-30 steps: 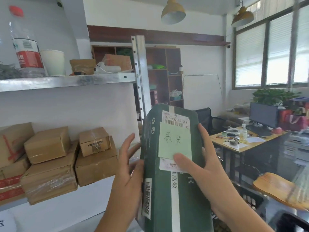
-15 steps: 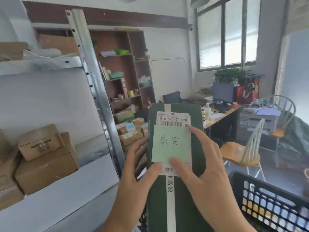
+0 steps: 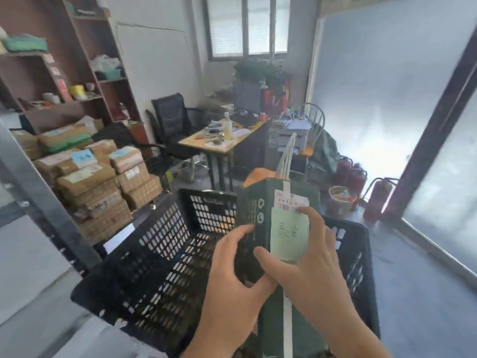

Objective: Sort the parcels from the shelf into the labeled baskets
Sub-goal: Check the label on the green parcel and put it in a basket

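I hold a dark green parcel (image 3: 260, 202) with a white barcode label and a pale green handwritten note upright in front of me. My left hand (image 3: 232, 275) grips its left side, fingers curled round the edge. My right hand (image 3: 307, 259) holds its front, thumb and fingers pressing on the green note. The parcel hangs over a large black perforated plastic basket (image 3: 154, 257), whose open inside lies just left of and below the parcel. The parcel's lower end is hidden behind my hands.
A grey metal shelf post (image 3: 44, 200) slants down the left. Stacked brown cardboard parcels (image 3: 103, 182) sit beyond the basket. Farther back are a brown bookcase (image 3: 77, 73), black office chairs (image 3: 173, 117), a desk (image 3: 224, 140) and red fire extinguishers (image 3: 374, 200) by the glass door.
The view has swung right and down, away from the shelf. The green parcel, still in both hands, now sits lower over the black basket, which fills the foreground.
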The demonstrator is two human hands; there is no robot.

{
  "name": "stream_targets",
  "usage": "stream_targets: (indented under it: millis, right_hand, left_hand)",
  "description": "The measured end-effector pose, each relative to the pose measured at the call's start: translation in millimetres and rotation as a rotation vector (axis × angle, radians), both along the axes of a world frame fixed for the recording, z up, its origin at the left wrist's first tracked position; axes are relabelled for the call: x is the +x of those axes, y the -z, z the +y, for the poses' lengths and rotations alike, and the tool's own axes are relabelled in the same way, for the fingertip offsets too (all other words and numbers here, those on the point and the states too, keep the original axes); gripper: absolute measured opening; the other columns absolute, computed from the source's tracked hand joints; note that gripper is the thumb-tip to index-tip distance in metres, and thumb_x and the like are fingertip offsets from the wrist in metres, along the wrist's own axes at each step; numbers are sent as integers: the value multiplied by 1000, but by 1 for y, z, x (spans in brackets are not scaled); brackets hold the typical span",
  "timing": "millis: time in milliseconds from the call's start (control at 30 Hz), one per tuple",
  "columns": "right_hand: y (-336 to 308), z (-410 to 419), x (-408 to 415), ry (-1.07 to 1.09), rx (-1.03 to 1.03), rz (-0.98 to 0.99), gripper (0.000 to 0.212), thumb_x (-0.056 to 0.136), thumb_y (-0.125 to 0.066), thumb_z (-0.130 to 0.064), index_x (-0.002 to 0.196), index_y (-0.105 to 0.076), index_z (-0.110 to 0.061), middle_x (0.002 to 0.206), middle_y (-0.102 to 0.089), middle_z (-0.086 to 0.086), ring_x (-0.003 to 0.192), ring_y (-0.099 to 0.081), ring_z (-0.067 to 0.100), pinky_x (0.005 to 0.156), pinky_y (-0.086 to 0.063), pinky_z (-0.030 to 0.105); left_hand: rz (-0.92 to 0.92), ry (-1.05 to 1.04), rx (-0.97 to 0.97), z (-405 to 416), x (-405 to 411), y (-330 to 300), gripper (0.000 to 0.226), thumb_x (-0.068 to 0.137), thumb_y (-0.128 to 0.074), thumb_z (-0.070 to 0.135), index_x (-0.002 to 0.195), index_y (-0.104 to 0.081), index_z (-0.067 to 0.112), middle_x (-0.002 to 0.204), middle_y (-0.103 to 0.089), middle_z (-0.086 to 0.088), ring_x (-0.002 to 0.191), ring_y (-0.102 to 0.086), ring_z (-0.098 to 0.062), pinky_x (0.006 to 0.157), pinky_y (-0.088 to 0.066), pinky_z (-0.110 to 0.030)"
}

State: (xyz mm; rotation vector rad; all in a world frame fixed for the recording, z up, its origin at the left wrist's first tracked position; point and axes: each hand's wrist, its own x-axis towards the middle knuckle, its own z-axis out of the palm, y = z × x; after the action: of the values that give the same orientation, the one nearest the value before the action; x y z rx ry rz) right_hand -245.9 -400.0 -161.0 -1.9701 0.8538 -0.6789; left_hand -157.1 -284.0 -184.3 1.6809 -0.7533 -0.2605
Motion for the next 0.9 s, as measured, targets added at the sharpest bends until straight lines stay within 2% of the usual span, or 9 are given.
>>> stream_targets:
  millis: [67,200,300,367,433,533,667,800,900]
  right_hand:
    - [15,-5,-6,84,14,53,93,65,-78,-66,139,-21,-62,135,-34,-12,127,-44,19,100,-51,50]
    - [52,-24,-12,192,68,155,85,71,-78,-63,138,-26,-60,129,-37,-4,121,-46,24,97,-54,50]
    - [93,-42,-2,285,64,292,87,71,-74,-70,140,-24,-56,132,-37,2,122,-46,30,93,-54,50]
    - [122,-56,16,310,95,386,91,68,-69,-77,142,-22,-52,132,-37,6,120,-47,33,93,-53,52]
    - [150,-70,38,313,142,471,95,68,-65,-80,145,-19,-49,134,-35,8,121,-47,36,97,-52,55]
    - [191,-87,78,306,198,569,100,72,-66,-78,151,-16,-43,140,-33,12,129,-42,40,101,-47,58]
    - [232,-102,117,331,210,656,104,73,-68,-77,155,-14,-41,149,-28,15,136,-38,43,104,-42,60]
    - [254,-113,143,327,153,722,109,76,-70,-75,159,-10,-39,163,-18,17,144,-29,45,108,-36,63]
    - [264,-121,159,304,155,749,111,79,-68,-78,164,-8,-36,166,-15,18,146,-27,44,110,-36,62]
  left_hand:
    - [18,77,17,-6,0,14,63,81,-86,43,131,-52,62,135,-50,36,132,-49,7,96,-56,-23]
    - [-8,220,191,-5,21,42,42,98,-65,40,132,-52,62,137,-48,43,132,-39,18,118,-41,-36]
    - [-210,106,365,0,57,71,36,99,-58,37,132,-56,51,138,-52,33,135,-44,5,117,-41,-36]
    - [-314,38,516,4,80,93,36,100,-52,42,136,-54,46,149,-48,18,142,-40,-8,119,-38,-41]
    - [-298,18,667,6,94,116,41,102,-48,48,143,-48,45,159,-40,7,146,-38,-20,118,-38,-47]
    - [-293,24,798,4,98,136,47,101,-43,56,147,-37,51,161,-35,6,139,-45,-26,107,-47,-50]
    - [-290,-34,816,0,95,139,45,101,-43,55,146,-37,55,160,-34,14,131,-54,-22,99,-50,-46]
    - [-233,-57,775,5,91,139,41,99,-37,62,139,-42,62,159,-33,22,131,-54,-18,104,-46,-46]
    - [-218,-82,765,4,89,136,48,89,-25,75,133,-42,67,157,-33,28,126,-56,-15,104,-46,-48]
